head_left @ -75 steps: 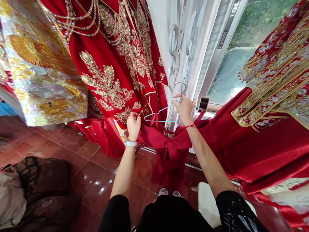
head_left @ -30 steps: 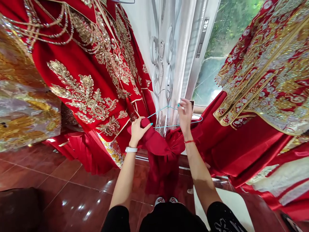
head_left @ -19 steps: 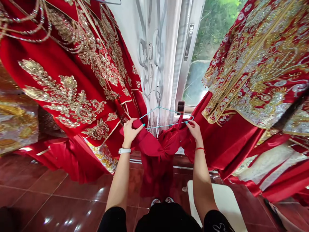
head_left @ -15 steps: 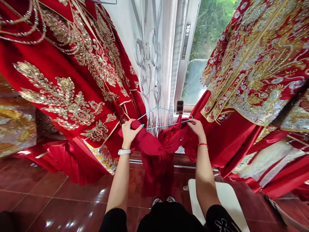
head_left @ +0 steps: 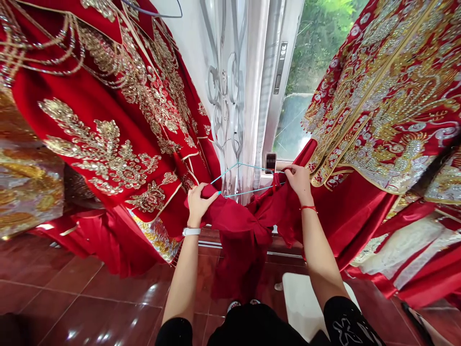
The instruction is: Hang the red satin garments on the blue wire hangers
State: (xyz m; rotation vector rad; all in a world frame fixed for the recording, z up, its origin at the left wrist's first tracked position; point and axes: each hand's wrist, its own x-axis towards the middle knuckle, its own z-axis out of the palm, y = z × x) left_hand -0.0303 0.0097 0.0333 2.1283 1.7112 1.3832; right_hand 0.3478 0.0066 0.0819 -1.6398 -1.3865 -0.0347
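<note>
Hands: left hand [head_left: 199,204] and right hand [head_left: 298,182] both clenched on the red satin garment [head_left: 248,230]
Place: held across a blue wire hanger [head_left: 224,173], before a sheer curtain [head_left: 257,96]
Handling: light, soft, slippery — best gripped by bunched folds

By the window [head_left: 298,115], the hanger [head_left: 252,190] is light blue, the dress [head_left: 241,254] is plain red, and the robe [head_left: 54,96] has gold leaves

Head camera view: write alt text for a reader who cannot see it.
The left hand and right hand grip a red satin garment at either end of a light blue wire hanger, in front of a white curtain. Gold-embroidered red robes hang on both sides above a glossy red tile floor.
</note>
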